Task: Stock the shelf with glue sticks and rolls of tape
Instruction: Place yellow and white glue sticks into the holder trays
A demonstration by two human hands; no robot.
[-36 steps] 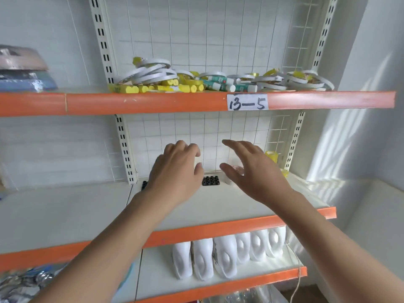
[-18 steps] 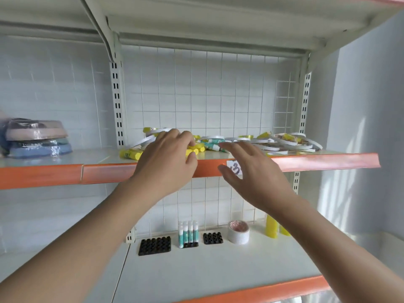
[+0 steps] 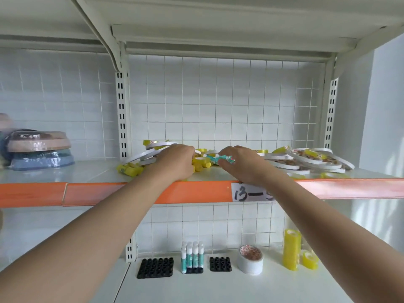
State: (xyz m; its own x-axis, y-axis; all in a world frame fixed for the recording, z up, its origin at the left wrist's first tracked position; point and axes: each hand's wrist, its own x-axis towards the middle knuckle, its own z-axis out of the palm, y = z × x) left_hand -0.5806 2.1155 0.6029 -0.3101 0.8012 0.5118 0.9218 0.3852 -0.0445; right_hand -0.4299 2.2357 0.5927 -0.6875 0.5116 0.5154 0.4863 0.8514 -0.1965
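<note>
On the orange-edged upper shelf point(image 3: 109, 193) lies a heap of yellow glue sticks point(image 3: 129, 170), teal glue sticks and thin white tape rolls point(image 3: 310, 162). My left hand point(image 3: 175, 165) reaches into the heap, fingers curled down over yellow glue sticks and a small yellow tape roll point(image 3: 200, 160); what it holds is hidden. My right hand point(image 3: 242, 165) pinches teal glue sticks point(image 3: 220, 159) at the middle of the heap. On the lower shelf stand several teal glue sticks point(image 3: 192, 258) in a black holder, a white tape roll point(image 3: 250, 262) and stacked yellow tape rolls point(image 3: 291, 249).
Two black peg holders point(image 3: 155, 267) point(image 3: 220, 263) sit on the lower shelf. Wrapped flat round items point(image 3: 39, 149) are stacked at the upper shelf's left. A label reading 13-5 point(image 3: 251, 193) is stuck on the orange edge. A wire grid backs the shelves.
Both hands rose from the lower shelf to the upper one and reached into the heap. The right hand took hold of teal glue sticks. The view tilted upward.
</note>
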